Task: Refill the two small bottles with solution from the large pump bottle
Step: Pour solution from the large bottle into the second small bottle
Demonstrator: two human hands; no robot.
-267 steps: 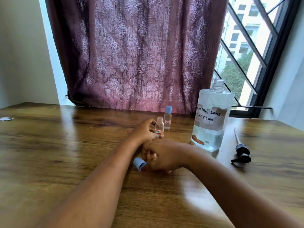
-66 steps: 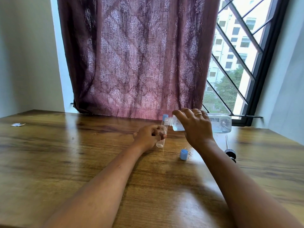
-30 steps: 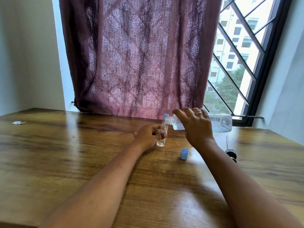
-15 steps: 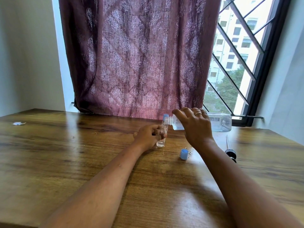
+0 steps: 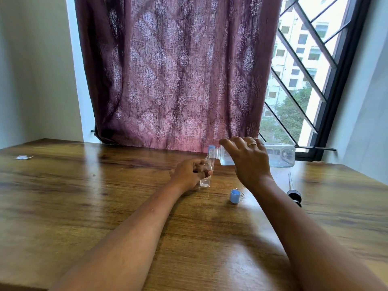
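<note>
Tabletop point(image 5: 84, 206): large bottle point(image 5: 279, 155) tipped over small bottle point(image 5: 206, 175).

Glossy wooden table point(image 5: 84, 206), clear plastic large bottle point(image 5: 279, 156)

Two hands are seen, a left hand point(image 5: 189, 174) and a right hand point(image 5: 249, 162). One big bottle point(image 5: 279, 155) is counted. One small bottle point(image 5: 206, 175) is seen clearly, and a second blue top point(image 5: 211, 147) is seen behind it. One loose blue cap point(image 5: 234, 196) is counted, one pump point(image 5: 293, 191), one scrap of paper point(image 5: 24, 157), one curtain point(image 5: 178, 70), one window point(image 5: 304, 70) and one table point(image 5: 84, 196).
</note>
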